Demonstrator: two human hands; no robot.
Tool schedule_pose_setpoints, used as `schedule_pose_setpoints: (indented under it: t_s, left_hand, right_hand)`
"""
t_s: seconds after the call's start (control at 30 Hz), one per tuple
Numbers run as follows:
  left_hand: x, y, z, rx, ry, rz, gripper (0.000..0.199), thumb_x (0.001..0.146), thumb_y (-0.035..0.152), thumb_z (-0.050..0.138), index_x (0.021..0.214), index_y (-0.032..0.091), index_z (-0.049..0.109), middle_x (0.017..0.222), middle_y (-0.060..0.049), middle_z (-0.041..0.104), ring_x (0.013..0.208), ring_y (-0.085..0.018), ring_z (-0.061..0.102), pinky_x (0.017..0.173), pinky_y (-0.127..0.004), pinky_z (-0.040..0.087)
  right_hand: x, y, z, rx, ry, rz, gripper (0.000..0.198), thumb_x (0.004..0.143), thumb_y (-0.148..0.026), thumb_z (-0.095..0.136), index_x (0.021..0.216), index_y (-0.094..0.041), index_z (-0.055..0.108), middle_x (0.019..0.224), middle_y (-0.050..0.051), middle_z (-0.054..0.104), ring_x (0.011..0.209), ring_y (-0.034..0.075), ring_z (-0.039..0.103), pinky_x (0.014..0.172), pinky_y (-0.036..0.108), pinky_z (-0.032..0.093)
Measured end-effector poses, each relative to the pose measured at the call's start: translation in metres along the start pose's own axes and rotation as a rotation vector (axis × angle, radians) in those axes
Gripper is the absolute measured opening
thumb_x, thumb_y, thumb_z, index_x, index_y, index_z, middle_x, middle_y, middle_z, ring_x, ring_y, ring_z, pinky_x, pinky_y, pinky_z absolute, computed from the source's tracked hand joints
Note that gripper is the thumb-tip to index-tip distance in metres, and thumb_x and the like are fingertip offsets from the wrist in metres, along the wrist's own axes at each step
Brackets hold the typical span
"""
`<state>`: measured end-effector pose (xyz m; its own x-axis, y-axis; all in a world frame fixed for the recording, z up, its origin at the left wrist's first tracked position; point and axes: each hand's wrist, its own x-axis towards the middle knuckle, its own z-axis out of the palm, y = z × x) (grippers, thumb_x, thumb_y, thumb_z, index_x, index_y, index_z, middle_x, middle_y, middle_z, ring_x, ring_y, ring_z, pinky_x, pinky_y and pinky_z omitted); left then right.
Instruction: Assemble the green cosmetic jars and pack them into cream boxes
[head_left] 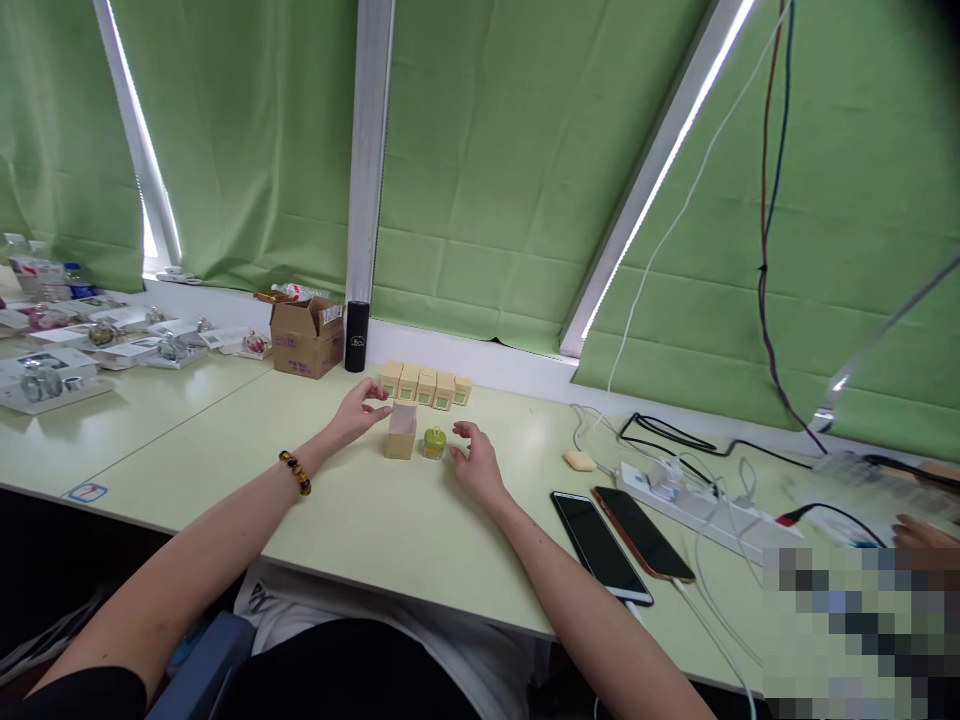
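Note:
A small cardboard box stands upright on the table with its top open and a flap raised at the back. My left hand is just to the left of it, thumb and fingers apart; whether the thumb touches the flap I cannot tell. Right of the box sits a small green-topped glass jar with a little knob on its lid. Beside the jar is my right hand, fingers curved and spread, holding nothing. Behind, several closed small boxes stand in a row.
A larger open carton and a black cylinder stand at the back. Two phones with cables lie right, near a power strip. White trays with glass items fill the far left. Another person's hand shows far right.

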<state>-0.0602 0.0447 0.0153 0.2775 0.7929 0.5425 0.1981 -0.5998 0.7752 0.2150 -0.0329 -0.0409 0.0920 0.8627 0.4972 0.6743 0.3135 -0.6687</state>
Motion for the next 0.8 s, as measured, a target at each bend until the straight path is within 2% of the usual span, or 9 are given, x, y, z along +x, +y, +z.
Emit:
schedule_pose_setpoints:
  t_s: [0.1, 0.23, 0.37, 0.57, 0.7, 0.8]
  left_hand:
    - [-0.003, 0.009, -0.001, 0.077, -0.007, 0.107, 0.022, 0.083, 0.040, 0.070, 0.087, 0.019, 0.069, 0.120, -0.011, 0.071, 0.115, -0.027, 0.065, 0.086, -0.037, 0.054]
    - [-0.005, 0.007, 0.003, 0.158, -0.103, 0.096, 0.030, 0.088, 0.048, 0.066, 0.094, 0.021, 0.080, 0.122, -0.011, 0.074, 0.121, -0.029, 0.065, 0.091, -0.038, 0.055]
    - [-0.006, 0.001, 0.014, 0.183, -0.152, 0.019, 0.035, 0.091, 0.047, 0.060, 0.103, 0.019, 0.079, 0.116, -0.010, 0.078, 0.109, -0.027, 0.070, 0.086, -0.036, 0.057]
    - [-0.007, -0.001, 0.020, 0.169, -0.112, 0.004, 0.039, 0.087, 0.041, 0.062, 0.114, 0.016, 0.075, 0.119, -0.012, 0.076, 0.101, -0.026, 0.071, 0.081, -0.034, 0.056]
    - [-0.008, 0.000, 0.021, 0.138, -0.116, -0.020, 0.039, 0.086, 0.037, 0.060, 0.115, 0.015, 0.075, 0.120, -0.013, 0.076, 0.104, -0.027, 0.070, 0.084, -0.036, 0.055]
    - [-0.009, 0.002, 0.021, 0.092, -0.124, -0.042, 0.038, 0.085, 0.034, 0.061, 0.115, 0.014, 0.075, 0.123, -0.014, 0.075, 0.104, -0.027, 0.070, 0.088, -0.038, 0.055]
  right_hand:
    - [0.003, -0.003, 0.000, 0.028, -0.028, 0.046, 0.039, 0.085, -0.019, 0.058, 0.123, -0.026, 0.053, 0.127, 0.007, 0.065, 0.116, 0.024, 0.059, 0.094, 0.042, 0.050]
    - [0.008, -0.011, -0.003, 0.022, -0.106, 0.079, 0.040, 0.083, -0.022, 0.064, 0.121, -0.027, 0.054, 0.128, 0.006, 0.065, 0.113, 0.023, 0.060, 0.087, 0.038, 0.051]
    - [0.016, -0.019, -0.005, -0.030, -0.163, 0.056, 0.041, 0.079, -0.021, 0.070, 0.117, -0.026, 0.055, 0.127, 0.005, 0.066, 0.109, 0.022, 0.063, 0.089, 0.037, 0.051]
    - [0.030, -0.024, -0.002, -0.127, -0.242, 0.030, 0.047, 0.075, -0.017, 0.074, 0.120, -0.024, 0.060, 0.118, 0.006, 0.071, 0.103, 0.022, 0.066, 0.087, 0.035, 0.051]
    - [0.034, -0.022, -0.003, -0.194, -0.282, 0.000, 0.036, 0.073, -0.013, 0.073, 0.107, -0.024, 0.067, 0.108, 0.006, 0.074, 0.094, 0.022, 0.068, 0.077, 0.032, 0.050]
    - [0.035, -0.017, -0.009, -0.168, -0.238, 0.013, 0.030, 0.074, -0.014, 0.071, 0.103, -0.024, 0.067, 0.105, 0.005, 0.074, 0.091, 0.021, 0.068, 0.077, 0.033, 0.050]
